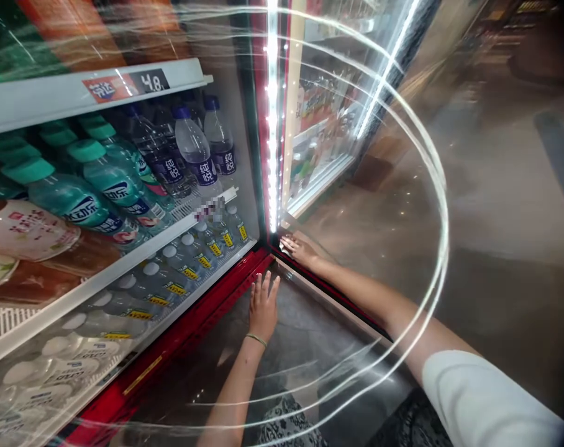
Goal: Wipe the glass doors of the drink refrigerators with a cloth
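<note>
Right grip (299,250) open and empty at the foot of the upright LED-lit door post (272,124), nearer it than the equally open, empty left grip (263,307)

Shelf price tag (149,81) reads 4.8 — water bottles (193,149) say 纯悦.

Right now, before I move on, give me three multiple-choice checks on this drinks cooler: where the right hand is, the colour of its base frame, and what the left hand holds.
1. Where is the right hand? A) Beside the foot of the lit LED strip B) On a shelf C) On a water bottle
2. What colour is the cooler's base frame? A) Blue B) White C) Red
3. What does the left hand hold? A) A water bottle B) Nothing C) A price tag

1 A: its fingers sit by the strip's lower end.
2 C: red runs along the bottom.
3 B: its fingers are spread and empty.
</note>
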A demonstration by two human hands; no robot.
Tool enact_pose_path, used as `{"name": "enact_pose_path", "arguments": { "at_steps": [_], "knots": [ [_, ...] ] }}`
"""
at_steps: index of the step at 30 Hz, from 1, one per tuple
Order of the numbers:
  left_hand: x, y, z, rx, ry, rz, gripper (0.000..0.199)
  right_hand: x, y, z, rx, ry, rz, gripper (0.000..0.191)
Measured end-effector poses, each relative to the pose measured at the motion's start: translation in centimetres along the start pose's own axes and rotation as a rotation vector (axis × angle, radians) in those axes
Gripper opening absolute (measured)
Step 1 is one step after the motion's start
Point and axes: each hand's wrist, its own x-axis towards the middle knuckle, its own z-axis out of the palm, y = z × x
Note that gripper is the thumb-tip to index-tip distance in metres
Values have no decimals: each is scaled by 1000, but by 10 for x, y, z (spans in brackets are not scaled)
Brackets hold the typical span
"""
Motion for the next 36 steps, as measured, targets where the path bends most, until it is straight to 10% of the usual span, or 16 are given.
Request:
{"name": "enact_pose_path", "arguments": {
  "at_steps": [3, 6, 13, 15, 18, 24, 27, 31, 36],
  "knots": [
    [2, -1, -4, -20, -12, -12, 73, -36, 7, -11, 17, -227, -96, 38],
    [23, 11, -12, -50, 8, 6, 67, -49, 16, -66, 10, -341, -134, 45],
    [103, 66, -59, -159, 137, 116, 57, 14, 10, -327, -86, 74, -89, 49],
    [119, 79, -71, -193, 180, 155, 55, 10, 5, -366, -69, 224, 50, 47],
    [129, 93, -80, -226, 210, 224, 54, -41, 7, -338, 190, 169, 195, 48],
    [113, 100, -77, -185, 199, 335, 55, -222, 16, -179, 611, -209, 379, 41],
    [107, 106, -80, -169, 177, 363, 55, -283, 19, -165, 605, -236, 455, 39],
    [119, 145, -99, -193, 248, 429, 55, -291, 29, -229, 490, -234, 452, 58],
    [145, 235, -151, -276, 437, 650, 61, -244, 29, -437, -347, 140, 305, 50]
  ]
}}
